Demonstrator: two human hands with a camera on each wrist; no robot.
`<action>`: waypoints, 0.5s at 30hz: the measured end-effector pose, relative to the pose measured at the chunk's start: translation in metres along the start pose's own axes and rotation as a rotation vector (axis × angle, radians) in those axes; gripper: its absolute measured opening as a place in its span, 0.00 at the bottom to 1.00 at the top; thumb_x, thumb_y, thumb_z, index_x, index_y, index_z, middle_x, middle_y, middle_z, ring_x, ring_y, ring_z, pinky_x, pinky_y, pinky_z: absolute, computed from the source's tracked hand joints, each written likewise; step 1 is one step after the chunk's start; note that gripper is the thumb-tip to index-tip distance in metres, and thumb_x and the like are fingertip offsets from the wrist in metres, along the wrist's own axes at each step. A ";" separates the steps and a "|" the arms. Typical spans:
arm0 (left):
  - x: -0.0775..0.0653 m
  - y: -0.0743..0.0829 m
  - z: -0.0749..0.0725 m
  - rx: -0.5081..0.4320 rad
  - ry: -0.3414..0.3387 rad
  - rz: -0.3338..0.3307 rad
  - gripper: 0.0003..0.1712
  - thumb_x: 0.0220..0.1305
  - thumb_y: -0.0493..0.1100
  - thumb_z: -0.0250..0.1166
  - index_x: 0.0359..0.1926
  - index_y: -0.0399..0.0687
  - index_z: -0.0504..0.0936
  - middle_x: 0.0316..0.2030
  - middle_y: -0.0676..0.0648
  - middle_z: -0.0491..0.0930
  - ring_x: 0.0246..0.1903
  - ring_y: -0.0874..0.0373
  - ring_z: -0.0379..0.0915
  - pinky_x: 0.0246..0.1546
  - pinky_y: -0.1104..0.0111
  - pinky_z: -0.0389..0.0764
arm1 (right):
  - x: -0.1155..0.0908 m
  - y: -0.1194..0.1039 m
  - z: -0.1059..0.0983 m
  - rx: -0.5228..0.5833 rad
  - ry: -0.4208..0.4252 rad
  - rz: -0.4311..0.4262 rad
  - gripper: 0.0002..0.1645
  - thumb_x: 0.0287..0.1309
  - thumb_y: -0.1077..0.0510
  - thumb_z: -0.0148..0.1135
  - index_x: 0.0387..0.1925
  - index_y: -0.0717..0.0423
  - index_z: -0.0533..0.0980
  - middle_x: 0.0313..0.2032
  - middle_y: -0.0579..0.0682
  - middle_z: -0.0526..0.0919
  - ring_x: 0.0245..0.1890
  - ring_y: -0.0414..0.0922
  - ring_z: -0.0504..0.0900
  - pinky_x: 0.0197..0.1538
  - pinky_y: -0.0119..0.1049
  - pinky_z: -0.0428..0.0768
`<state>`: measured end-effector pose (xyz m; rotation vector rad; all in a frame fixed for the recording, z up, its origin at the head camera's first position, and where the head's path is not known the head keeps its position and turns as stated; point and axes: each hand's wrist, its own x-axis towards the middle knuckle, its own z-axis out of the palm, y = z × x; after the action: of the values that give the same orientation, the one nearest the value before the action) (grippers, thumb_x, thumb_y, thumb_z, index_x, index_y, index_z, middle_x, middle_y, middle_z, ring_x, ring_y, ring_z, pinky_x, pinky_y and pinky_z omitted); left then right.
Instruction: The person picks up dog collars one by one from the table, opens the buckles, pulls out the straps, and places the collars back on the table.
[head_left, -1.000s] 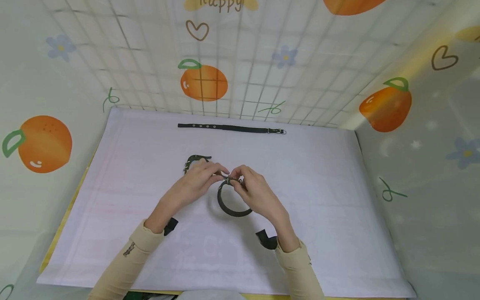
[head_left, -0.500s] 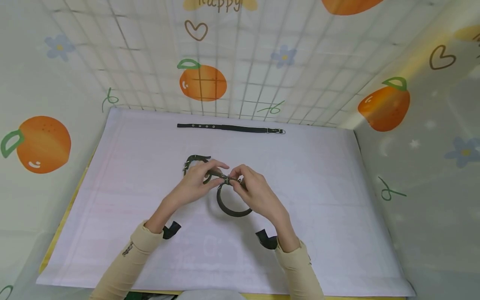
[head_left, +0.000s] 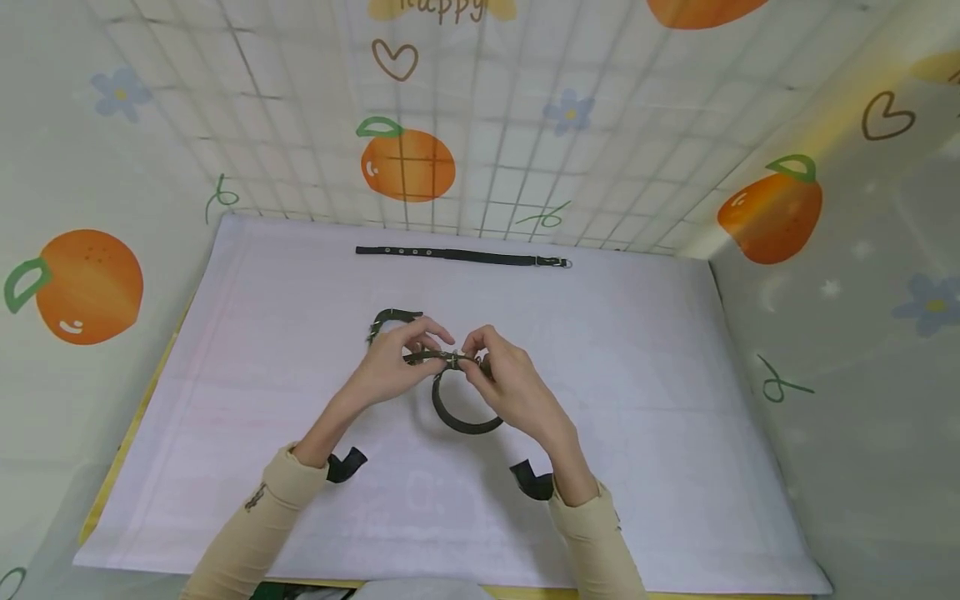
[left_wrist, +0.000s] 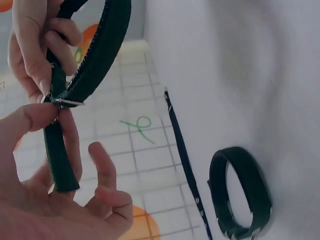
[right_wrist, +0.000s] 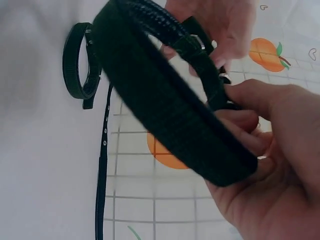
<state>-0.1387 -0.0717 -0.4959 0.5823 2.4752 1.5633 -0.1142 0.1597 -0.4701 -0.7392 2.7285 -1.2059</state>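
A dark green collar (head_left: 467, 429), bent into a loop, hangs between both hands over the table. My left hand (head_left: 397, 358) pinches its strap end between thumb and forefinger, right at the metal buckle (left_wrist: 70, 102). The free tip of the strap (left_wrist: 61, 165) sticks out past the buckle along the left fingers. On the other side of the buckle, my right hand (head_left: 513, 385) grips the collar with thumb and bent fingers. In the right wrist view the wide band (right_wrist: 170, 100) covers part of that grip.
Another collar (head_left: 392, 316), closed into a ring, stands on the white tabletop (head_left: 660, 375) behind the left hand. A third collar (head_left: 480, 257) lies straight along the back, eyelets to the left. A printed sheet over a wire grid (head_left: 517, 150) rises behind the table.
The left hand's fingers have shifted and spread, and more of the strap now shows left of the buckle. The right hand keeps its hold, almost still.
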 end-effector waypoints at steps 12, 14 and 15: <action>0.000 0.007 -0.004 0.124 -0.112 -0.006 0.17 0.73 0.58 0.71 0.56 0.59 0.88 0.50 0.55 0.90 0.49 0.55 0.84 0.54 0.54 0.85 | 0.000 -0.001 0.000 0.008 0.001 -0.029 0.10 0.77 0.62 0.63 0.53 0.56 0.72 0.45 0.53 0.85 0.27 0.38 0.78 0.32 0.30 0.78; 0.000 0.008 -0.004 0.102 -0.118 -0.012 0.17 0.74 0.57 0.70 0.56 0.57 0.88 0.51 0.53 0.91 0.51 0.54 0.87 0.55 0.52 0.87 | 0.000 -0.001 0.001 0.012 0.004 -0.031 0.09 0.79 0.61 0.61 0.53 0.56 0.72 0.44 0.52 0.84 0.27 0.38 0.78 0.32 0.30 0.77; 0.000 0.008 -0.004 0.082 -0.121 -0.014 0.16 0.74 0.56 0.70 0.56 0.55 0.88 0.51 0.52 0.91 0.51 0.53 0.88 0.55 0.51 0.88 | -0.001 -0.001 0.002 0.012 0.007 -0.034 0.08 0.79 0.61 0.60 0.54 0.56 0.72 0.43 0.52 0.84 0.27 0.38 0.77 0.32 0.30 0.77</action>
<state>-0.1377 -0.0715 -0.4868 0.6494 2.4566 1.3843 -0.1129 0.1583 -0.4710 -0.7854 2.7222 -1.2328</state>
